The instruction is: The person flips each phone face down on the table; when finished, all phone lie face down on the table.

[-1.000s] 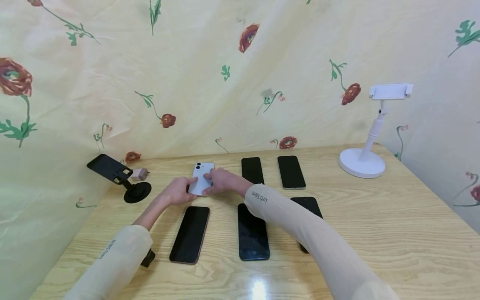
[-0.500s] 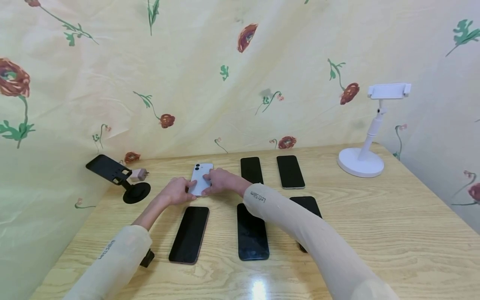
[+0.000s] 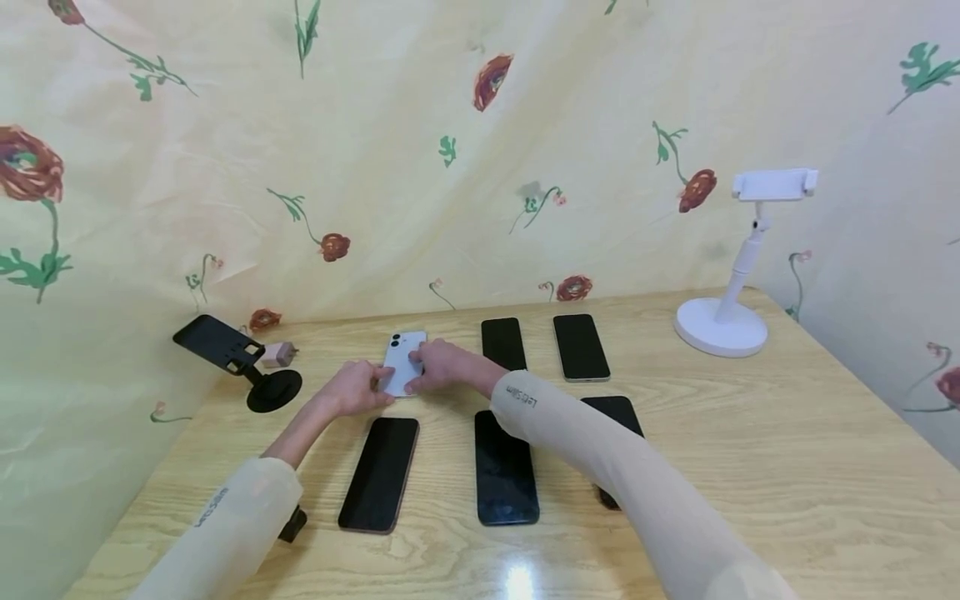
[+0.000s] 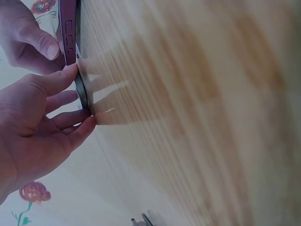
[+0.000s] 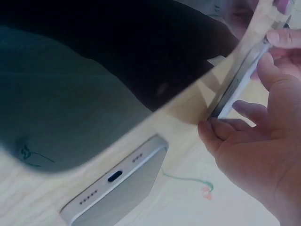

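Note:
A white smartphone (image 3: 403, 354) lies at the back left of the table with its camera side up. My left hand (image 3: 356, 388) grips its left edge and near-left corner, thumb on top. At the right edge, my right hand (image 3: 442, 367) holds the same phone between thumb and fingers. Seen from the left wrist, the left hand (image 4: 33, 113) has its fingertips against the phone's thin side (image 4: 82, 92). In the right wrist view, fingers of the right hand (image 5: 254, 132) meet the phone's edge at the tabletop.
Several phones lie screen up, including a reddish-edged one (image 3: 378, 475) and a dark one (image 3: 506, 471) nearest the hands. A black folding stand (image 3: 273, 390) and a pinkish plug adapter (image 3: 278, 354) stand left. A white phone stand (image 3: 722, 327) is far right.
Both hands stay on the white phone with almost no movement. The head view shifts very slightly.

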Action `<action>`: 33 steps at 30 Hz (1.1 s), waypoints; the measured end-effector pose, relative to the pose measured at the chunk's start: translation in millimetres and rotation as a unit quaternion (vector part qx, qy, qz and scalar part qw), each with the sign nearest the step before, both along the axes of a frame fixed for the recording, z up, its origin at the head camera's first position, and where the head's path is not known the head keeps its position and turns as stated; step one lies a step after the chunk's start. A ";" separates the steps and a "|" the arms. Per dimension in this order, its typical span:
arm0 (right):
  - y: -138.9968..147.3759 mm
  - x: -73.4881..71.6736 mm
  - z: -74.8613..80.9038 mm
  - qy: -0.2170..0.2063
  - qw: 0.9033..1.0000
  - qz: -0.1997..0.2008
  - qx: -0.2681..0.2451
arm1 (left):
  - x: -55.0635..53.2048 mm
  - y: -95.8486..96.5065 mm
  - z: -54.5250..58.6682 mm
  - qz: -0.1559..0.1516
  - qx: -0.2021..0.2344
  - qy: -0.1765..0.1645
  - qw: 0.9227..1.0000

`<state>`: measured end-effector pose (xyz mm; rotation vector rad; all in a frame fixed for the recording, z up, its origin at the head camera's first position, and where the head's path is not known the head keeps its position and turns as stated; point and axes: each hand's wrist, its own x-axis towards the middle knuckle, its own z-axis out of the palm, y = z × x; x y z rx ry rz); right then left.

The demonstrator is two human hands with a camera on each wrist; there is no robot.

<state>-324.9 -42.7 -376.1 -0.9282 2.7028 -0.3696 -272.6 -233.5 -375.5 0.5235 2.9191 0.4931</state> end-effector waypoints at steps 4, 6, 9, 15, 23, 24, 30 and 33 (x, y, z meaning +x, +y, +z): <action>14.7 -8.0 10.5 0.011 0.999 0.022 -0.024 | 0.6 -0.9 0.0 -0.008 0.009 0.005 1.000; 28.3 -11.9 21.2 0.005 0.999 0.037 -0.037 | 1.3 0.3 0.3 -0.005 0.002 0.026 1.000; 55.8 -18.4 38.2 0.003 0.996 0.068 -0.059 | 2.5 6.3 3.2 0.025 -0.011 0.074 0.997; 115.4 -37.1 53.5 0.042 0.994 0.086 -0.054 | 1.5 34.6 14.4 0.036 0.005 0.138 0.990; 162.7 -41.2 40.6 -0.003 1.000 0.008 0.020 | -16.5 94.8 12.9 -0.007 0.017 0.016 1.000; 165.7 -41.4 38.0 -0.014 1.000 -0.003 0.025 | -19.6 102.2 12.0 -0.011 0.016 0.005 1.000; 168.5 -42.9 29.0 -0.020 0.998 -0.024 0.058 | -35.1 133.2 5.3 -0.047 -0.017 -0.002 0.999; 165.5 -42.3 28.1 -0.024 0.997 -0.015 0.066 | -39.6 142.0 3.7 -0.055 -0.039 -0.014 0.998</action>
